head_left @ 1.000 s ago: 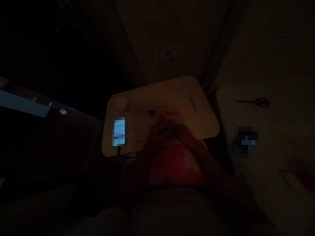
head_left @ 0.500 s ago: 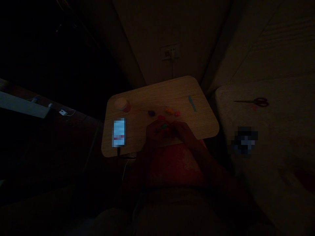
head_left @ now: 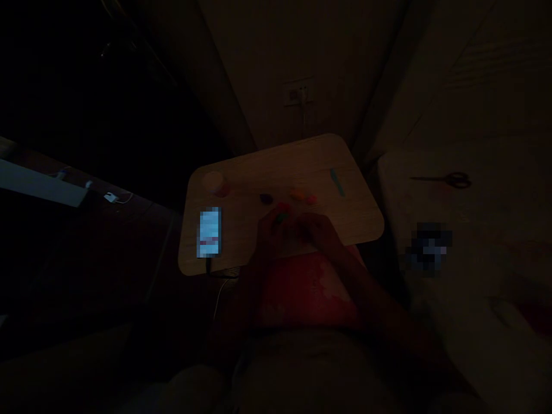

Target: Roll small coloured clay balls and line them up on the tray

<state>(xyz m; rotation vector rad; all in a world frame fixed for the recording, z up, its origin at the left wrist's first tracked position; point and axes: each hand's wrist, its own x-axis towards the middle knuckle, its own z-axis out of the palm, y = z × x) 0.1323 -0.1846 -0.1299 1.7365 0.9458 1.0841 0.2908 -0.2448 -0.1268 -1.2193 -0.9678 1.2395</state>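
Observation:
The scene is very dark. Over the near edge of the small wooden table, my left hand pinches a small green lump of modelling clay between its fingers. Close to its right is my right hand, its fingers curled and pressed together; what they hold, if anything, is lost in shadow. Just beyond the hands lie a red clay lump, a purple lump, an orange lump and a pink lump. A teal plastic knife rests at the table's right side.
A lidded tub stands at the table's far left, with a lit phone and its cable nearer me. Scissors and a blurred dark object lie on the pale surface at right. A wall socket holds a plug.
The green clay has shifted left, from between both hands into my left fingers. My hands have drawn slightly apart. The other lumps stay where they were.

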